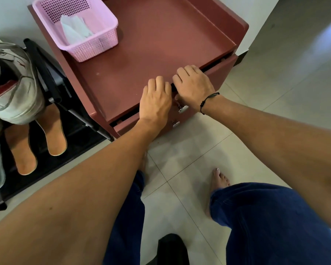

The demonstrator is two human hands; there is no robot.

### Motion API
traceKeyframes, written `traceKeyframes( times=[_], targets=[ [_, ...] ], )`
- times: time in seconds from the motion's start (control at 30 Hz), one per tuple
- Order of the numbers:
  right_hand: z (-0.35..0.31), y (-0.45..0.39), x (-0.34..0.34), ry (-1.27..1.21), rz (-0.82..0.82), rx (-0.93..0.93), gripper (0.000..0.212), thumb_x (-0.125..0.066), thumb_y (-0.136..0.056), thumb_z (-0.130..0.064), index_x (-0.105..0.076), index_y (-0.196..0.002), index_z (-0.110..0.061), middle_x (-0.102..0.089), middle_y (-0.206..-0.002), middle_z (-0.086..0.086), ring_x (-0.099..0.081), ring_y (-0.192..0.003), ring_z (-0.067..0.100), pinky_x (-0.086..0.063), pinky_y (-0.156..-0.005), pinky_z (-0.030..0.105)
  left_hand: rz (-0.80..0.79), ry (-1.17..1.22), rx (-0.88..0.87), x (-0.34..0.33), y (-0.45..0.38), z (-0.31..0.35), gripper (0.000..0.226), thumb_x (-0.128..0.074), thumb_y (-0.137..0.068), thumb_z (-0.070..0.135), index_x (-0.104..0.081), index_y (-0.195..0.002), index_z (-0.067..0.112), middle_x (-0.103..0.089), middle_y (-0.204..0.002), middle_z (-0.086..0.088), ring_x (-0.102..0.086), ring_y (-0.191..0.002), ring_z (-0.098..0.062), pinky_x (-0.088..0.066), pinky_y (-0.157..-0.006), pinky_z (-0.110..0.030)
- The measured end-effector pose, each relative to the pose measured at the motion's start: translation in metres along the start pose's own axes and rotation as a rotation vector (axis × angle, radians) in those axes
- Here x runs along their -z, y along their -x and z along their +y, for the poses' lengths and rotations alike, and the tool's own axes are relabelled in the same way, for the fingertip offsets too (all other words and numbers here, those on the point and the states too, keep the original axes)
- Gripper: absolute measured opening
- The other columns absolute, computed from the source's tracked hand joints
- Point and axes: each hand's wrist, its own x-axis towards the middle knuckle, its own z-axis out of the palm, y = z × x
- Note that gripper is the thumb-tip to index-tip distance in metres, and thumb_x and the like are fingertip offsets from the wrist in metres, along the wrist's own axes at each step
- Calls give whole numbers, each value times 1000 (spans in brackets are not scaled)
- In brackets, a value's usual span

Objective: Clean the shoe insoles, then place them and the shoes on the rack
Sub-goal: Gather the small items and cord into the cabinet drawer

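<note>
Two orange insoles (pixel 54 134) lie side by side on the lower shelf of the black shoe rack (pixel 46 73) at the left. White and red shoes (pixel 13 88) sit on the rack's top. My left hand (pixel 156 98) rests on the front edge of the red cabinet (pixel 151 44), its fingers bent on the top. Just to its right, my right hand (pixel 193 87) curls its fingers into the dark gap above the top drawer (pixel 222 67), thumb below on the drawer front.
A pink plastic basket (pixel 96 44) with white wipes (pixel 75 29) stands at the cabinet's back left corner. Metal drawer knobs (pixel 182 109) show below my hands. My bare feet and a black object (pixel 172 247) are on the tiled floor.
</note>
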Motion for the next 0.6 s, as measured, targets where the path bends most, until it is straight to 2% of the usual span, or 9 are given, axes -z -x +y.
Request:
traceKeyframes(
  times=[0.13,0.2,0.27,0.37,0.47,0.53,0.6],
  targets=[
    [3,-8,-5,47,207,47,14,-65,-67,-16,-52,-69,-11,-55,-67,4,-54,-62,22,-49,-65,29,57,74,-30,-8,-8,-6,60,-86,-33,15,-47,-79,13,-56,-83,-5,-53,-68,-21,-39,-52,-27],
    [6,-9,-7,49,263,53,12,-62,-66,-8,-51,-66,-12,-53,-64,4,-52,-58,22,-47,-60,28,55,135,-36,-13,-12,-7,72,-87,-31,16,-36,-82,14,-56,-83,-5,-53,-66,-21,-37,-51,-27],
    [6,-11,-9,41,302,57,15,-63,-65,-5,-50,-63,-12,-52,-62,3,-51,-56,21,-46,-57,28,90,180,-64,-21,-15,-11,74,-86,-33,11,-32,-82,15,-56,-81,-5,-52,-65,-22,-38,-51,-27],
    [4,-14,-6,12,257,62,18,-66,-62,-5,-50,-60,-13,-50,-60,2,-50,-55,20,-41,-52,27,205,153,-112,-29,-19,-15,57,-76,-48,5,-32,-83,16,-55,-74,-3,-52,-61,-21,-36,-50,-28],
    [5,-15,-5,4,247,59,19,-66,-62,-6,-49,-58,-14,-50,-59,1,-49,-54,18,-36,-48,26,279,153,-84,-31,-23,-15,21,-39,-67,4,-30,-81,17,-55,-68,-1,-51,-57,-19,-32,-48,-26],
    [5,-16,-5,15,300,58,20,-65,-62,-5,-48,-57,-14,-49,-58,1,-48,-53,18,-34,-47,26,296,154,-60,-32,-23,-12,21,-22,-66,4,-29,-80,18,-54,-66,-1,-51,-56,-18,-31,-48,-26],
    [5,-16,-4,9,310,43,22,-65,-61,-3,-47,-56,-15,-47,-57,1,-46,-52,17,-30,-46,26,290,169,-39,-31,-25,-11,19,-25,-66,6,-31,-80,17,-54,-65,-1,-50,-55,-19,-32,-48,-27]
  ],
)
